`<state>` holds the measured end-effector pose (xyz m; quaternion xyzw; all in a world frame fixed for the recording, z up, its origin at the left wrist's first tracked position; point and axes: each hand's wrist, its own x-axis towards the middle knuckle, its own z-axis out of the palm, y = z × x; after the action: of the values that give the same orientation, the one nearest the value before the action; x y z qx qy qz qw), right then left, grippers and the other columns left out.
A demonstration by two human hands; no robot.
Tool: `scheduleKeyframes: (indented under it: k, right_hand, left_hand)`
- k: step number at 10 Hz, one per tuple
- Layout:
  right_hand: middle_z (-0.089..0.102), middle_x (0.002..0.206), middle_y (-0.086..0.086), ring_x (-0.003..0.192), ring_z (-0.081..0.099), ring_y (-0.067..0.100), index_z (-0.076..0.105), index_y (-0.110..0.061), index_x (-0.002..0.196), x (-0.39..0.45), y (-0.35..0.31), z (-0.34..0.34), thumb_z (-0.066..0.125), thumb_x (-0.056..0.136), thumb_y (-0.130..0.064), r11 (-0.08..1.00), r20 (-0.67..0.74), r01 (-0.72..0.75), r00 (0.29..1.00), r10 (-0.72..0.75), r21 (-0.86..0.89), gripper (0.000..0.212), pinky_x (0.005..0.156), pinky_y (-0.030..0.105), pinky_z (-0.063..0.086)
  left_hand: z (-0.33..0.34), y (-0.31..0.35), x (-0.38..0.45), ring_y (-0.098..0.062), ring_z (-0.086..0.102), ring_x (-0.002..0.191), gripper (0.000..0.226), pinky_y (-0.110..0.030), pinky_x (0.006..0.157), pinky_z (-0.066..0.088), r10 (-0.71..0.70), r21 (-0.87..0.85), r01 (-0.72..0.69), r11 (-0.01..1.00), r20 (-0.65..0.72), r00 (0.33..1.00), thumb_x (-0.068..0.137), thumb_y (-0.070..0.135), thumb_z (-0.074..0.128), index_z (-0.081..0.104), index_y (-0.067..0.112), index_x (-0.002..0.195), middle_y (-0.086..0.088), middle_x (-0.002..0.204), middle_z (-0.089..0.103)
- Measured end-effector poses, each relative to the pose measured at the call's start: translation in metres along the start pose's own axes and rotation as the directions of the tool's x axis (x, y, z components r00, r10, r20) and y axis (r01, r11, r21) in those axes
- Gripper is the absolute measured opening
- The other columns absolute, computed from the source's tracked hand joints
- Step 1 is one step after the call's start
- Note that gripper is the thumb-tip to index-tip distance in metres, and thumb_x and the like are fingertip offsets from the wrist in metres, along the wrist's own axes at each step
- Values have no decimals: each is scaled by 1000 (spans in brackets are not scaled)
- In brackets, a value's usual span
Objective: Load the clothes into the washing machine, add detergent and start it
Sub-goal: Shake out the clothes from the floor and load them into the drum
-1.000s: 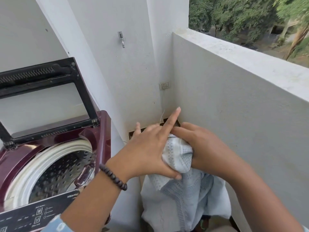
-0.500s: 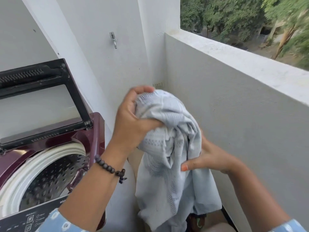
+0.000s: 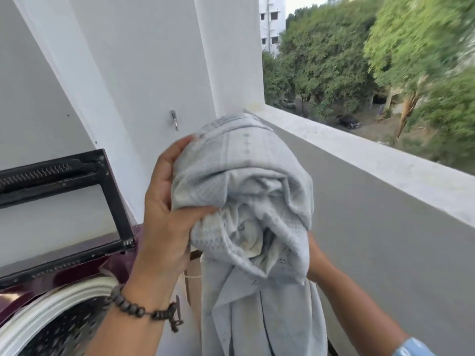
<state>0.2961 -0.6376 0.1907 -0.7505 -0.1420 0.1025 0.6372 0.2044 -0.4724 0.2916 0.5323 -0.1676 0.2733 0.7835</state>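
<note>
Pale grey-blue cloth, one bunched garment, is held up at chest height in front of the person, to the right of the washing machine and not yet over its opening; its lower part hangs straight down out of the bottom of the picture. The left hand is clenched on the bundle's left side, thumb pressed into the folds, and wears one dark bead bracelet at the wrist. The right hand is mostly hidden behind the cloth, so I cannot tell whether its grip is closed or only props the bundle from behind. The step in hand looks like carrying the garment across to the drum, which lies low at the left with its white rim showing. To do it well, gather the hanging tail up first so that it does not catch on the maroon edge of the machine, bring the bundle over the middle of the opening, and let it drop loose rather than tightly balled. One lid stands raised at the back, clear of the opening. One metal hook is fixed on the white wall, and one balcony ledge runs along the right, with trees beyond. No detergent is in view.
</note>
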Motion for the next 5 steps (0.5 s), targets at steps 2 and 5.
scheduleKeyframes:
  k: [2, 5]
  right_hand:
    - [66, 86, 6, 79, 62, 15, 62, -2, 92, 47, -108, -19, 46, 98, -5, 980, -137, 125, 980, -147, -153, 17, 50, 10, 39]
    - [67, 78, -6, 73, 60, 8, 64, -4, 80, 80, -202, -22, 44, 79, 5, 750, -103, 605, 756, -647, -268, 23, 62, 23, 46]
  left_hand:
    - [-27, 8, -3, -28, 65, 110, 98, -34, 79, 58, 72, 275, -43, 960, -98, 993, 42, 15, 90, 50, 2, 130, -6, 113, 68]
    - [-44, 38, -5, -10, 73, 89, 51, -23, 70, 58, 169, 269, -100, 958, -247, 954, 50, -9, 80, 73, 19, 93, 9, 87, 77]
